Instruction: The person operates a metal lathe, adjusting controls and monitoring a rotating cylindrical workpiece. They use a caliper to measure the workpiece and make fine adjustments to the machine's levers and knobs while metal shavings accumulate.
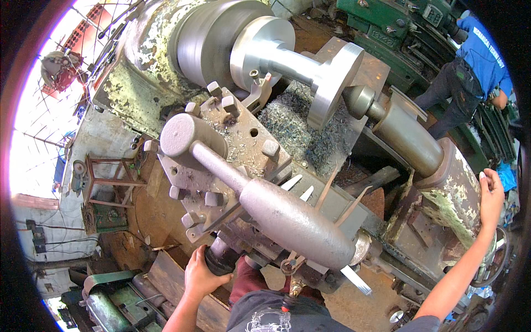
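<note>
If the shaft spins, heaped chips could snag and fly.
Left hand curls its grip around the dark knob; right hand rests open against the tailstock.

Flanged shaft: bright metal, smooth, glossy. Tool post: matt metal; square-headed bolts along its edges: dull metal. Clamp handle: satin metal, finely grained. Metal shavings: rough, glinting. Tailstock: metal, rough flaking paint.

Left fingers around knob, right fingers at tailstock
</note>
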The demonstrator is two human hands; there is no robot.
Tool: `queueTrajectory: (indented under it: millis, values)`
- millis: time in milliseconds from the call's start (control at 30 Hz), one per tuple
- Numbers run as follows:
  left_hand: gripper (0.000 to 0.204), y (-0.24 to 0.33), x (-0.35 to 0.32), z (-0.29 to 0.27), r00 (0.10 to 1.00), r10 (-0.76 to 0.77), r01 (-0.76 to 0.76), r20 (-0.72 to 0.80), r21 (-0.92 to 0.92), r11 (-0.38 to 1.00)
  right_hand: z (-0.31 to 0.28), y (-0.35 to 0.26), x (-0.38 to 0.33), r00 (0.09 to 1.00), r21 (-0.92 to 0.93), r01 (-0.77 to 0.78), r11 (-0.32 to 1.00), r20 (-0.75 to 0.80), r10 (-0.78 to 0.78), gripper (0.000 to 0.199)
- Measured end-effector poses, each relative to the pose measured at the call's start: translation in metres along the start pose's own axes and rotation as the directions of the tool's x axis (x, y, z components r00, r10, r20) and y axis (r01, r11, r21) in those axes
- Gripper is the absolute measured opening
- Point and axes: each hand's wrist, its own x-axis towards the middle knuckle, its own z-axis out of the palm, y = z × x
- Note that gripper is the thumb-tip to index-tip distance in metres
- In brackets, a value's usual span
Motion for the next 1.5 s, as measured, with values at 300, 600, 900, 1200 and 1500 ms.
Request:
queueTrajectory:
  millis: [300,600,900,1200,1500]
  values:
    - [0.103,0.009,-0.012,0.012,0.994,-0.057,0.063,-0.096,0.063,0.996,-0.001,-0.005,-0.001,1.000,-0.018,-0.020,1.000,0.015,0.020,0.027]
    - [0.101,0.014,-0.020,0.029,0.969,-0.053,0.075,-0.240,0.082,0.994,-0.001,-0.003,0.000,1.000,-0.007,-0.016,1.000,0.013,0.016,0.029]
    - [0.104,0.021,-0.029,0.038,0.944,-0.002,0.039,-0.329,0.106,0.994,-0.002,-0.009,-0.001,0.999,-0.023,-0.041,0.999,0.019,0.042,0.029]
    - [0.107,0.021,-0.035,0.047,0.936,0.043,0.000,-0.350,0.124,0.992,-0.003,-0.010,-0.001,0.999,-0.019,-0.030,0.999,0.027,0.030,0.030]
    - [0.106,0.023,-0.043,0.054,0.933,0.095,-0.045,-0.348,0.150,0.988,-0.003,-0.013,-0.002,0.998,-0.008,-0.049,0.999,0.028,0.049,0.031]
